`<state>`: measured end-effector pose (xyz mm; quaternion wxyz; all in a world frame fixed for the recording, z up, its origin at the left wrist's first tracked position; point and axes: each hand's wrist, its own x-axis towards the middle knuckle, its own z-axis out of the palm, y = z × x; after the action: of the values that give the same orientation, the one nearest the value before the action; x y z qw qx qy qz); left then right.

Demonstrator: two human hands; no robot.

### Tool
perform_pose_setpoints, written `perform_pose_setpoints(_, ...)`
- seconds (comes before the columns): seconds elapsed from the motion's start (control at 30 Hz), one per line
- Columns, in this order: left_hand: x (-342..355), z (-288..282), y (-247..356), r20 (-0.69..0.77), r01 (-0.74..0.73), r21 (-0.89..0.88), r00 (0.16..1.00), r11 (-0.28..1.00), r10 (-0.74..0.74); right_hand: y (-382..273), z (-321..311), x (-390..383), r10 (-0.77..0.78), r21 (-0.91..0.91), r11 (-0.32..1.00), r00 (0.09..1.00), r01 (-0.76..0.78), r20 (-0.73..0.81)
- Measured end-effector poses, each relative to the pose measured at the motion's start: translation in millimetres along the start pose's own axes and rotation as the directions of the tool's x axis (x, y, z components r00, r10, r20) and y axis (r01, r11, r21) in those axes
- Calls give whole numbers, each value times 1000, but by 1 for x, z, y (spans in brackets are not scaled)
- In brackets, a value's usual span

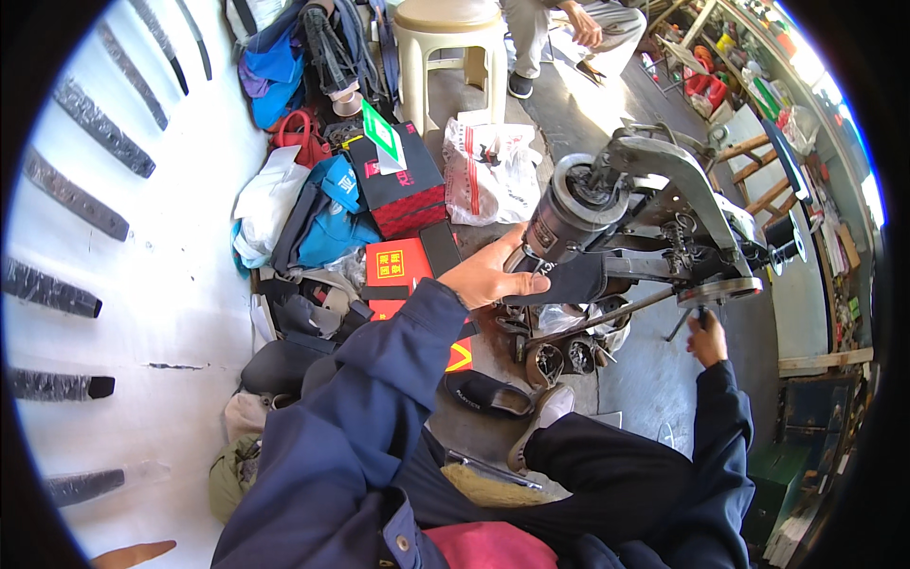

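In front of me stands a grey metal shoe-patching sewing machine [687, 204] with a round drum-like head [573, 204]. A black slipper [567, 281] with pale lettering lies under that head, on the machine's narrow arm. My left hand [488, 275] grips its left end, thumb on the near side, other fingers partly hidden behind it. Lower right, my right hand [706, 339] is closed round the dark crank handle [702, 317] below the handwheel [722, 290]. A similar black slipper [488, 394] rests on the floor by my shoe [545, 424].
Left of the machine are a black-and-red box [403, 194], a red box [393, 261], a white plastic bag [488, 171] and piled bags [327, 213]. Beyond stands a cream stool [450, 43]; another person [578, 28] sits nearby. Cluttered shelves [758, 76] line the right.
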<state>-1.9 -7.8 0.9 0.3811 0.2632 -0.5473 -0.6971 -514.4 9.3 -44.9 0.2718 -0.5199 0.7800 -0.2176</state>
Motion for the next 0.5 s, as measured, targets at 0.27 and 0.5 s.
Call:
perform_pose_setpoints(0.27,5,-13,11,116,-118,-158,984,980,137,-61,15,-26,49,79,994,943,-79,329)
perform_pose_setpoints(0.5,9,-6,26,64,-146,-38,987,989,148,-64,16,-27,61,120,987,940,-107,335)
